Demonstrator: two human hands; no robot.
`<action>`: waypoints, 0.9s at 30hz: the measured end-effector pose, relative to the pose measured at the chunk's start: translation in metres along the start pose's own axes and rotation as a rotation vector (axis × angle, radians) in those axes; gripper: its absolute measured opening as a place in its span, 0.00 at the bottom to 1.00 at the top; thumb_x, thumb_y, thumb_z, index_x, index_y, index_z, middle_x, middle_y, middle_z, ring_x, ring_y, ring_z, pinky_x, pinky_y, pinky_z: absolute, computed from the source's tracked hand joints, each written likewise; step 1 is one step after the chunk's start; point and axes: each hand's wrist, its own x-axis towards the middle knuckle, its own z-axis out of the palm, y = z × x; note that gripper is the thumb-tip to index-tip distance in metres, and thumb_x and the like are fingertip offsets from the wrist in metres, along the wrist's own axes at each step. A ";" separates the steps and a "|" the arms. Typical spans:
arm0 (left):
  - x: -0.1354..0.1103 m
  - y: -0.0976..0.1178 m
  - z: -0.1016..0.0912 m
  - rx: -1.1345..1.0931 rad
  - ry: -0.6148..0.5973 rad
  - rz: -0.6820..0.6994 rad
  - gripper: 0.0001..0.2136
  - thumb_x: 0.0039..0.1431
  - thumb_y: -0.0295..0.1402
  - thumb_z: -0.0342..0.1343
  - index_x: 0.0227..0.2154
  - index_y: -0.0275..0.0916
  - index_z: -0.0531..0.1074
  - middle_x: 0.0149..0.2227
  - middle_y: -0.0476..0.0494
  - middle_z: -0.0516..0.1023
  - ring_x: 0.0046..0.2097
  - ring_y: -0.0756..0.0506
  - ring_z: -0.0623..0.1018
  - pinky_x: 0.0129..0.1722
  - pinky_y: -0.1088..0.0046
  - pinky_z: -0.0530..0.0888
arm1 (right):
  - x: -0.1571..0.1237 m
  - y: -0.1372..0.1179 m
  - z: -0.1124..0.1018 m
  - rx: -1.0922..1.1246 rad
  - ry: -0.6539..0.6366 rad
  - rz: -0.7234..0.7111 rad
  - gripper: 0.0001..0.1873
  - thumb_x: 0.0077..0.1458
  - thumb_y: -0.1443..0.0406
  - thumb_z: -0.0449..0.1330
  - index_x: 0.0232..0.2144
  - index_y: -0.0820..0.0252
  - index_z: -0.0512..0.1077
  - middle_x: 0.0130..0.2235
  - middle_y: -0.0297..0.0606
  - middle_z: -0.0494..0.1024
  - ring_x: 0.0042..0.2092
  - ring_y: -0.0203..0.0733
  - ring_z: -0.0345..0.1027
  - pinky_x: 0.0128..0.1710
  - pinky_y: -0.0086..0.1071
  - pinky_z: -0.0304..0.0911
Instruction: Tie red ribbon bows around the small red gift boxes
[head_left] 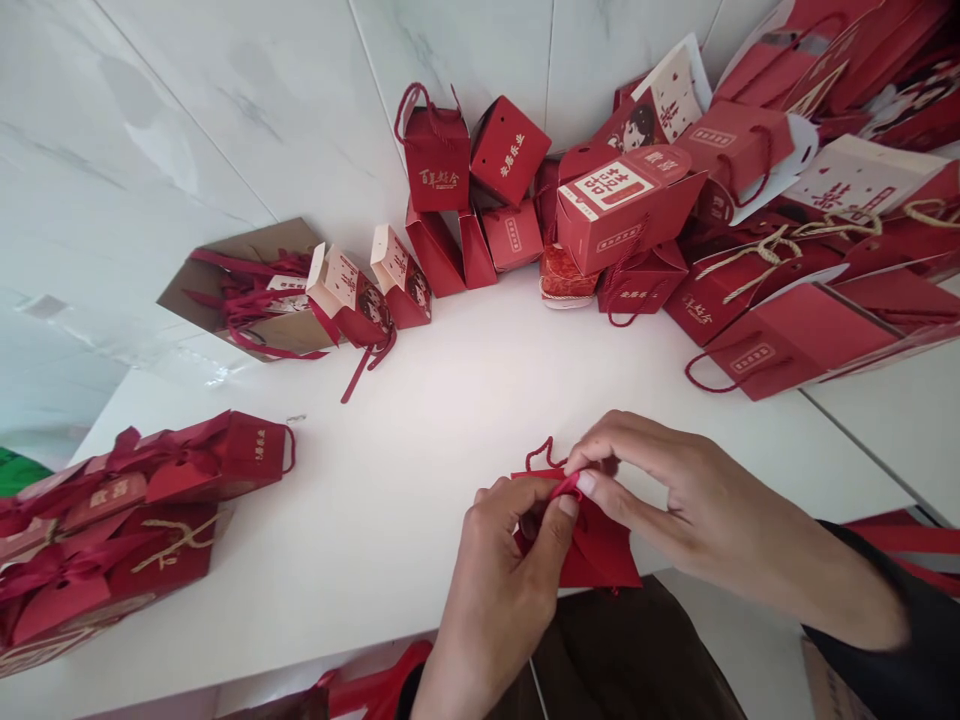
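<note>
A small red gift box [604, 548] lies at the near edge of the white table, with a twisted red cord handle [541, 452] sticking out at its far side. Over it, my left hand [510, 560] pinches a red ribbon [568, 487] between thumb and forefinger. My right hand [667, 490] comes in from the right, its thumb and fingertips closed on the same ribbon. Both sets of fingertips nearly touch. Part of the box is covered by my left hand, and the ribbon's ends cannot be made out.
Finished-looking red boxes with bows [180, 460] stand at the left. A cardboard box of ribbons [255, 330] sits by the tiled wall. Several small red boxes [439, 160] are stacked behind, and a heap of red gift bags [780, 340] fills the right side of the white table [420, 430].
</note>
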 end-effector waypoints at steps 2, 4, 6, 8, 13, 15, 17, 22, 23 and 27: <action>0.000 0.000 0.001 -0.051 0.012 -0.011 0.13 0.69 0.41 0.52 0.37 0.43 0.80 0.30 0.48 0.75 0.36 0.45 0.70 0.41 0.67 0.65 | -0.005 -0.003 0.001 -0.008 0.075 0.044 0.05 0.68 0.62 0.56 0.40 0.50 0.73 0.40 0.30 0.80 0.38 0.35 0.75 0.42 0.28 0.71; 0.000 -0.001 0.002 -0.075 0.024 -0.013 0.14 0.69 0.41 0.52 0.41 0.42 0.81 0.30 0.48 0.74 0.36 0.45 0.71 0.38 0.68 0.66 | -0.012 -0.006 0.004 0.025 0.100 0.091 0.05 0.67 0.61 0.58 0.39 0.49 0.74 0.38 0.28 0.81 0.35 0.35 0.75 0.36 0.26 0.71; 0.000 -0.002 0.002 -0.071 0.032 -0.001 0.15 0.70 0.42 0.51 0.42 0.43 0.81 0.29 0.47 0.73 0.36 0.45 0.72 0.39 0.67 0.66 | -0.017 -0.007 0.007 0.078 0.084 0.152 0.06 0.67 0.59 0.58 0.39 0.48 0.74 0.35 0.27 0.81 0.32 0.34 0.74 0.28 0.24 0.67; -0.001 -0.003 0.002 -0.077 0.035 0.010 0.16 0.71 0.42 0.49 0.41 0.43 0.81 0.28 0.48 0.72 0.36 0.45 0.72 0.40 0.67 0.67 | -0.021 -0.007 0.010 0.116 0.068 0.194 0.06 0.67 0.57 0.58 0.39 0.47 0.74 0.33 0.26 0.81 0.30 0.34 0.73 0.26 0.24 0.66; -0.005 -0.005 0.002 -0.054 -0.011 0.050 0.13 0.70 0.37 0.50 0.44 0.45 0.80 0.34 0.48 0.76 0.39 0.45 0.72 0.44 0.66 0.67 | -0.021 -0.006 0.018 0.203 0.040 0.248 0.09 0.67 0.55 0.57 0.39 0.46 0.76 0.36 0.27 0.83 0.36 0.36 0.77 0.29 0.23 0.70; -0.007 -0.005 0.001 -0.043 -0.033 0.054 0.11 0.69 0.37 0.53 0.47 0.45 0.78 0.38 0.47 0.78 0.40 0.45 0.72 0.44 0.66 0.67 | -0.020 -0.006 0.020 0.256 0.026 0.239 0.08 0.67 0.57 0.56 0.41 0.46 0.76 0.40 0.27 0.84 0.41 0.36 0.79 0.34 0.23 0.72; -0.007 -0.005 0.000 -0.069 -0.034 0.038 0.11 0.68 0.41 0.55 0.45 0.44 0.79 0.37 0.47 0.77 0.40 0.44 0.72 0.43 0.67 0.67 | -0.020 -0.006 0.022 0.290 0.029 0.223 0.07 0.67 0.59 0.57 0.44 0.45 0.75 0.42 0.27 0.85 0.43 0.35 0.80 0.38 0.23 0.73; -0.003 -0.006 0.000 -0.150 0.021 0.027 0.18 0.71 0.44 0.50 0.34 0.42 0.81 0.29 0.48 0.74 0.36 0.46 0.70 0.41 0.68 0.67 | -0.019 -0.006 0.023 0.309 0.027 0.247 0.10 0.68 0.57 0.57 0.51 0.45 0.69 0.42 0.29 0.84 0.45 0.37 0.80 0.39 0.25 0.73; -0.002 -0.006 0.001 -0.150 0.024 0.028 0.19 0.72 0.44 0.49 0.33 0.42 0.81 0.28 0.48 0.74 0.36 0.46 0.70 0.40 0.68 0.67 | -0.019 -0.007 0.023 0.299 0.025 0.255 0.11 0.68 0.57 0.57 0.51 0.45 0.69 0.43 0.29 0.84 0.45 0.37 0.80 0.39 0.25 0.72; -0.002 -0.007 0.000 -0.156 0.013 0.026 0.18 0.71 0.46 0.50 0.38 0.43 0.82 0.31 0.47 0.77 0.38 0.45 0.73 0.42 0.68 0.68 | -0.016 -0.007 0.022 0.253 0.035 0.279 0.08 0.68 0.58 0.57 0.47 0.46 0.72 0.41 0.28 0.83 0.42 0.36 0.78 0.38 0.25 0.71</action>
